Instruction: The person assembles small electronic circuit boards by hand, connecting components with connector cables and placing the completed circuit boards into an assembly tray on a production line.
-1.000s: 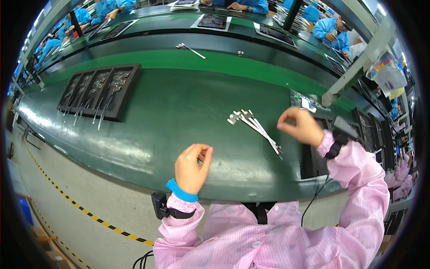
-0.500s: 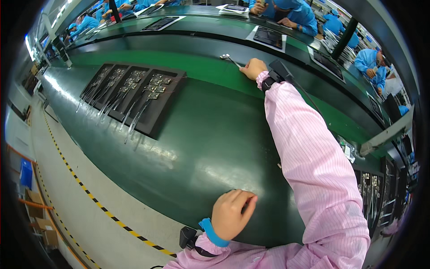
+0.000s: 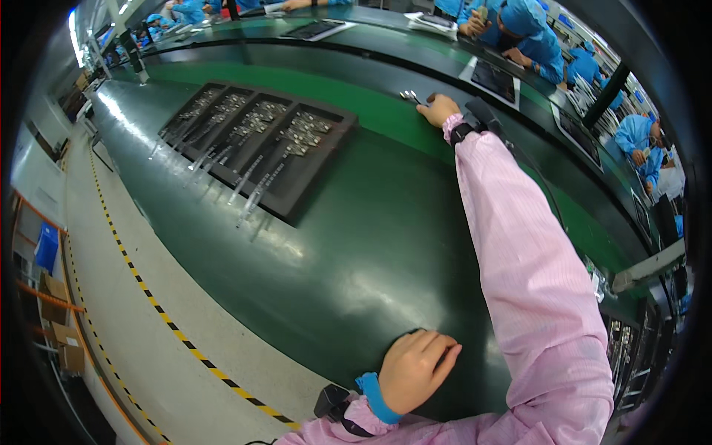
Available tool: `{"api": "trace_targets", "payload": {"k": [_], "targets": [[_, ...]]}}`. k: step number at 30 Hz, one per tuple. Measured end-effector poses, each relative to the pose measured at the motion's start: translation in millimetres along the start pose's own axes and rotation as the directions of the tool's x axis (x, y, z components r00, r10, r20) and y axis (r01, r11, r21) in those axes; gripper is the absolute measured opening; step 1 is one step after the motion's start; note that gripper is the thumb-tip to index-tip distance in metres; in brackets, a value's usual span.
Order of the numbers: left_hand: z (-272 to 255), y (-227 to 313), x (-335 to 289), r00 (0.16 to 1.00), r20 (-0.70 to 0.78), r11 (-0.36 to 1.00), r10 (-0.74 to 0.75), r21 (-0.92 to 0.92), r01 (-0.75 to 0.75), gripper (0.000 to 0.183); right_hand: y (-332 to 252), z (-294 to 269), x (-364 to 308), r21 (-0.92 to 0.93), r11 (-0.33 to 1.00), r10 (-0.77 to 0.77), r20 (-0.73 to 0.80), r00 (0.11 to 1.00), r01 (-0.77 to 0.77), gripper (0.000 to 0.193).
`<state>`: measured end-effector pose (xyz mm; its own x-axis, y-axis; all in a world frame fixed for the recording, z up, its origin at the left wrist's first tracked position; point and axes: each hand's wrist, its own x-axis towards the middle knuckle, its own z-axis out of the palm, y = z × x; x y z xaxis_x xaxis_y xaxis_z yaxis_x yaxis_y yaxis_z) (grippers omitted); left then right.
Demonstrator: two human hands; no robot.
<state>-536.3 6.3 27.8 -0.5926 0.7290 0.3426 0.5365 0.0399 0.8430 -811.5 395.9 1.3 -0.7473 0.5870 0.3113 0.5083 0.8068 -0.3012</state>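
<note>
Pickup is looking like the step in hand: at one o'clock our right hand [image 3: 441, 110] is bending over the lighter green strip [image 3: 378, 122] along the bench [image 3: 363, 252], thumb and forefinger pointing at a small metal-ended part [image 3: 409, 96]. That part is lying just beside the fingertips, toward ten o'clock from them; whether they are gripping its stem, we cannot tell. At five o'clock our left hand [image 3: 417, 371] is hovering by the near edge, fingers curling loosely, nothing showing in them, though we cannot tell whether thumb and forefinger are meeting. At ten o'clock a dark tray [image 3: 317, 174] is holding metal parts [image 3: 302, 135] with clear strips trailing over its rim. The next move, we are judging, is calling for a light, sure pinch on the stem, keeping the metal end clear of the dark panel [image 3: 371, 74] beyond.
</note>
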Motion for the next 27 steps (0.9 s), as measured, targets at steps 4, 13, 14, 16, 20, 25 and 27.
{"api": "trace_targets", "payload": {"k": [4, 13, 14, 16, 20, 25, 27], "targets": [[7.0, 5.8, -2.7, 1.000, 0.002, 0.999, 0.026, -0.031, -0.026, 0.010, 42.7, 32.1, 67.3, -0.167, 0.973, 0.180, 0.119, 0.976, -0.159, 0.045], [2.0, 0.8, -3.4, 1.000, -0.024, 1.000, -0.005, -0.030, 0.004, 0.009, -15.4, -2.6, 78.0, 0.022, 0.998, 0.049, 0.329, 0.943, -0.059, 0.027], [-0.2, -0.2, -4.7, 0.999, -0.041, 1.000, -0.010, -0.018, 0.010, 0.008, -34.4, -26.3, 60.6, 0.101, 0.994, 0.010, 0.351, 0.936, -0.049, 0.024], [1.0, -3.2, -3.2, 0.999, -0.045, 0.999, 0.008, -0.046, -0.010, 0.008, -54.5, -93.4, 1.4, 0.549, 0.773, -0.023, 0.525, 0.851, -0.318, 0.021], [1.8, 2.3, -1.8, 0.999, -0.043, 0.998, 0.031, -0.059, -0.034, 0.007, -34.1, -147.4, -102.1, 0.640, 0.620, -0.202, 0.689, 0.695, -0.454, 0.013], [3.3, 0.7, -3.6, 0.998, -0.060, 0.998, 0.020, -0.065, -0.024, 0.007, -26.7, -162.5, -234.9, 0.464, 0.631, -0.082, 0.837, 0.541, -0.622, 0.013], [3.6, 3.6, -2.0, 0.998, -0.060, 0.999, 0.016, -0.034, -0.018, 0.007, -17.9, -163.1, -256.4, 0.448, 0.714, -0.087, 0.819, 0.567, -0.538, 0.015]]}}
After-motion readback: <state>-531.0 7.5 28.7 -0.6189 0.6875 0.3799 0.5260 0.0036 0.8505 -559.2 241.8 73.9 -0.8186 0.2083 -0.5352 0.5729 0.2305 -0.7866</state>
